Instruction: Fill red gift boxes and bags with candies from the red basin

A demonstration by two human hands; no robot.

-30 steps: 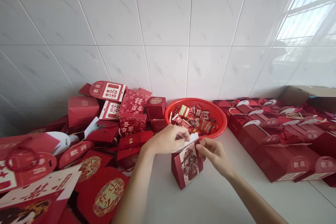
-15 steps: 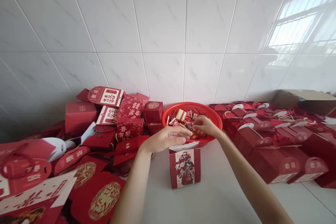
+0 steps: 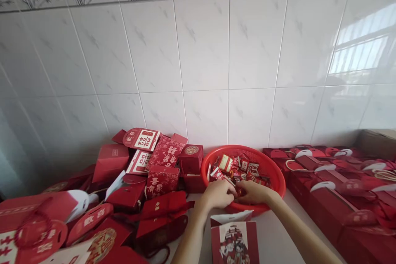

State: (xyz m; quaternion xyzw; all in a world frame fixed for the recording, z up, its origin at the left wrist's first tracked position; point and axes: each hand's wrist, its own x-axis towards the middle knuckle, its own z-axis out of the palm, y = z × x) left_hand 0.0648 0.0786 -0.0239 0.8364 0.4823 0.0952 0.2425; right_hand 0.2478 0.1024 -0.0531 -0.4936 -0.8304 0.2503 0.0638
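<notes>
A red plastic basket [image 3: 276, 169] stands against the wall with small red and gold wrapped sweets [image 3: 244, 166] in it. Both hands reach over its front edge. My left hand [image 3: 220, 193] has its fingers curled at the sweets; what they hold, if anything, is hidden. Beside it, my right hand [image 3: 252, 192] is bent down among the sweets, its fingertips pressed together on something too small to name. Just in front of the basket, between my forearms, stands a dark red box [image 3: 235, 241] with a printed couple on it and its top flaps up.
Red boxes and flat cartons [image 3: 163, 181] lie in a loose heap on the left. Rows of closed red boxes [image 3: 328, 198] stand on the right. A brown carton [image 3: 377, 144] is behind them at the far right. The tiled wall [image 3: 204, 70] rises behind everything.
The view has tilted up, showing more wall. My left hand has moved from above the printed box to the sweets, close to my right hand. Both hands are now lower in the basket.
</notes>
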